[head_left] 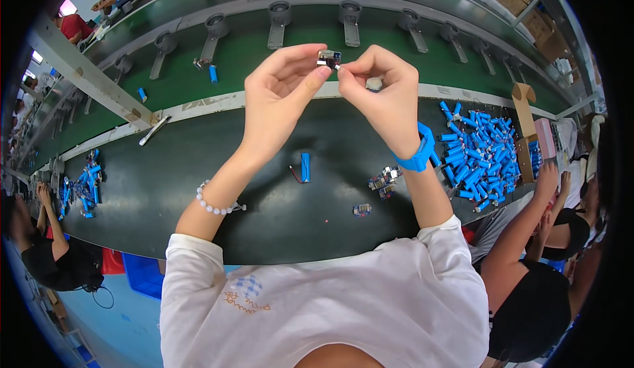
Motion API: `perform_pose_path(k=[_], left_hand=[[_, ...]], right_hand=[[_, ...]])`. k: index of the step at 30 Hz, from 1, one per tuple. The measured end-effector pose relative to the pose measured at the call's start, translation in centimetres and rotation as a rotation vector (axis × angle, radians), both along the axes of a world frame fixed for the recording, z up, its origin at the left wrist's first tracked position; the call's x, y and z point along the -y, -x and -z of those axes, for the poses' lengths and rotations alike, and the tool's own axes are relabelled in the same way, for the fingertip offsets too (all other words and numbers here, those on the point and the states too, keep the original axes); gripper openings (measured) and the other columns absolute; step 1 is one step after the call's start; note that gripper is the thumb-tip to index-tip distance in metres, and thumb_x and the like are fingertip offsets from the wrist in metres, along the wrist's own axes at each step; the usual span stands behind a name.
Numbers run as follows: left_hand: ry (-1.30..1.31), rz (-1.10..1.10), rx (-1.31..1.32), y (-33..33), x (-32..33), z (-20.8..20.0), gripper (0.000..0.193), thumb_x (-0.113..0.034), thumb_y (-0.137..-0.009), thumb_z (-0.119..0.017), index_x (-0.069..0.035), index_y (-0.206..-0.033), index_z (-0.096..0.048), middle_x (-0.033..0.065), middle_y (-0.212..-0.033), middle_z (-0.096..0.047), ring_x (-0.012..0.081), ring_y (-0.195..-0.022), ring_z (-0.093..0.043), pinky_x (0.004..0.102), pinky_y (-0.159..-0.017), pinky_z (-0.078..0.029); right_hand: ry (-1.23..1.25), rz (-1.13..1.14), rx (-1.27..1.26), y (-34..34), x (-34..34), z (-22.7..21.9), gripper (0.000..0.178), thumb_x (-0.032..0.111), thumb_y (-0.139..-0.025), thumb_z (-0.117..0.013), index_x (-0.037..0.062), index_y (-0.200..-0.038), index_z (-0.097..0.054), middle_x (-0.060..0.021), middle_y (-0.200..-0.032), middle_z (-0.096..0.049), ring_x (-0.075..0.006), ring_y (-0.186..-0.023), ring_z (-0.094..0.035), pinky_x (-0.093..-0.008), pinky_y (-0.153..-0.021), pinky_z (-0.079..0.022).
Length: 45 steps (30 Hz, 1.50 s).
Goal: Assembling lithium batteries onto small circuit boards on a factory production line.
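Observation:
My left hand (281,84) pinches a small circuit board (329,58) between thumb and fingers, raised over the far part of the bench. At the board's right edge, the thumb and forefinger of my right hand (389,91) are closed on a small white piece (337,67), too small to identify. An off-white lump (374,84) shows within the curled fingers of that hand. Below my hands a blue cylindrical battery (305,168) with a thin red lead lies on the dark bench (264,229). Several loose circuit boards (385,180) lie near my right forearm, with another board (361,210) closer to me.
To the right is a big heap of blue batteries (479,153) beside an open cardboard box (525,137). A smaller battery pile (82,186) lies at left. Beyond the bench rim runs a green conveyor (251,71) with grey fixtures. A slanted post (92,81) stands left; co-workers sit both sides.

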<state>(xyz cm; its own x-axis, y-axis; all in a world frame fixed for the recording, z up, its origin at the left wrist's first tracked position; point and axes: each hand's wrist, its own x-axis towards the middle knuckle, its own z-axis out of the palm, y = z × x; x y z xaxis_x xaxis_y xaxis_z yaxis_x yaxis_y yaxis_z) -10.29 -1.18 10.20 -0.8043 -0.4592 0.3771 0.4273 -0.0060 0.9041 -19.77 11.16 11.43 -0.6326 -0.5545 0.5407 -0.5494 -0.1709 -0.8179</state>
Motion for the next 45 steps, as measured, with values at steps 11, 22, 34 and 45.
perform_pose_path(k=[11, 22, 34, 45], left_hand=[[0.105, -0.048, -0.01, -0.3, -0.3, 0.1, 0.031, 0.002, -0.08, -0.068, 0.004, -0.111, -0.063, 0.0107, -0.102, -0.066, 0.0157, -0.092, -0.064, 0.0287, -0.085, -0.051], [0.44, -0.141, -0.118, 0.1, 0.7, 0.8, 0.031, 0.007, -0.073, -0.07, 0.001, -0.103, -0.066, 0.011, -0.097, -0.066, 0.0171, -0.089, -0.065, 0.0285, -0.082, -0.053], [0.431, -0.019, -0.008, 0.0, 3.1, 0.3, 0.017, -0.004, -0.064, -0.074, 0.0, -0.077, -0.063, 0.0055, -0.081, -0.066, 0.0121, -0.08, -0.064, 0.0262, -0.078, -0.05], [0.412, 0.058, -0.026, 0.0, 3.2, 0.3, 0.018, -0.004, -0.063, -0.074, 0.0, -0.075, -0.061, 0.0033, -0.076, -0.063, 0.011, -0.075, -0.063, 0.0259, -0.076, -0.05]], right_hand=[[0.011, 0.082, -0.071, -0.3, 0.1, 0.1, 0.009, -0.002, -0.075, -0.064, -0.0022, -0.071, -0.056, 0.0014, -0.062, -0.053, -0.0027, -0.061, -0.048, -0.0186, -0.058, -0.039], [0.022, 0.187, -0.09, -0.6, 0.2, 0.2, 0.015, 0.004, -0.07, -0.069, -0.0012, -0.065, -0.056, -0.0031, -0.055, -0.052, -0.0062, -0.051, -0.048, -0.0207, -0.051, -0.04], [-0.075, -0.08, 0.011, -0.6, 0.4, 0.9, 0.005, -0.001, -0.081, -0.062, -0.0041, -0.079, -0.058, -0.0055, -0.075, -0.064, -0.0092, -0.063, -0.062, -0.0203, -0.056, -0.049], [-0.092, -0.161, 0.098, -1.2, -0.5, 0.1, 0.005, -0.003, -0.082, -0.06, -0.0062, -0.079, -0.057, -0.0073, -0.077, -0.063, -0.0122, -0.065, -0.064, -0.0224, -0.057, -0.051]])
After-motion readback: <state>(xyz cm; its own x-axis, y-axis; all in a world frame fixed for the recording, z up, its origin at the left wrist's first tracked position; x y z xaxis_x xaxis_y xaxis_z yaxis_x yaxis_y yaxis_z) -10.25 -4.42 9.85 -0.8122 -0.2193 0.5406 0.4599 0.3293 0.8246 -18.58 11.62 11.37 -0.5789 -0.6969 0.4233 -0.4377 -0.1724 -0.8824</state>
